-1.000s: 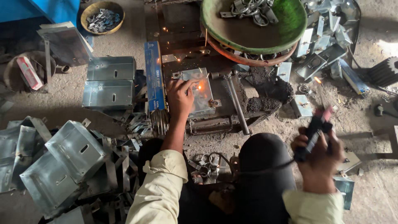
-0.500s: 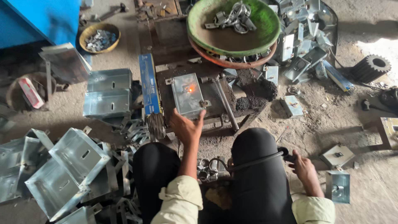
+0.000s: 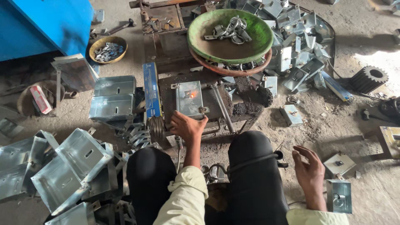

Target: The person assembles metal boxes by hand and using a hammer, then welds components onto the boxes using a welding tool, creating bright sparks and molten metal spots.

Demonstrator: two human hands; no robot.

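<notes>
A blue cabinet [image 3: 50, 25] filled the upper left corner, its foot on the dusty floor [image 3: 333, 133] where the person sat with knees drawn up in dark trousers. Ahead of the knees stood a low, blackened metal desk [image 3: 166, 100] (more a welding block than a real bench), and at its far end a wide green bowl [image 3: 216, 43] sat on a rust-coloured rim, holding a few steel clasps [image 3: 231, 31]. To the left lay a heap of folded galvanised boxes [image 3: 71, 166], with two more boxes stacked [image 3: 112, 102] beside the desk; another pile of small boxes [image 3: 300, 46] spread to the right of the bowl. A blue packet of welding rods [image 3: 152, 93] stood along the desk's left edge. On the desk lay the flat grey box lid [image 3: 189, 99], with a small orange glowing spot near its upper middle. The left hand [image 3: 187, 127] rested at the lid's near edge — fingers spread, its grip loose, touching the lid rather than clasping it. The right hand [image 3: 309, 171] hovered beside the right knee, grip wide and holding nothing, near two small latched boxes [image 3: 338, 183] on the floor. A dark gear wheel [image 3: 368, 78] lay well off to the right, and a small yellow bowl [image 3: 108, 49] of bits sat beside the cabinet.
</notes>
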